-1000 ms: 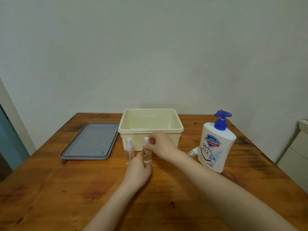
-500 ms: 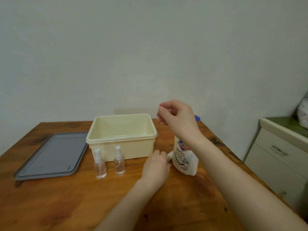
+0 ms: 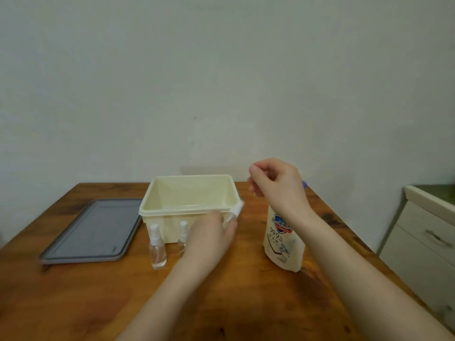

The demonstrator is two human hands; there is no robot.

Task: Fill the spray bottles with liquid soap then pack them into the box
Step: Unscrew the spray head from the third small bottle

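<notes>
My left hand [image 3: 209,237] grips a small clear spray bottle [image 3: 235,210], tilted, its white cap poking out to the right in front of the cream box [image 3: 157,205]. Two more clear spray bottles stand on the table before the box: one [image 3: 156,249] at the left, the other [image 3: 183,233] partly hidden by my left hand. My right hand [image 3: 278,185] hovers above the white soap bottle [image 3: 283,244], fingers curled with nothing seen in them. It covers the blue pump, of which only a tip [image 3: 304,184] shows.
A grey lid [image 3: 91,230] lies flat to the left of the box. The wooden table [image 3: 246,303] runs to the wall behind. A cream cabinet with drawers [image 3: 423,239] stands off the table's right edge.
My left hand went from the middle spray bottle to the one lying beside the soap bottle and lifted it toward the box. My right hand rose over the pump. The camera panned right.
</notes>
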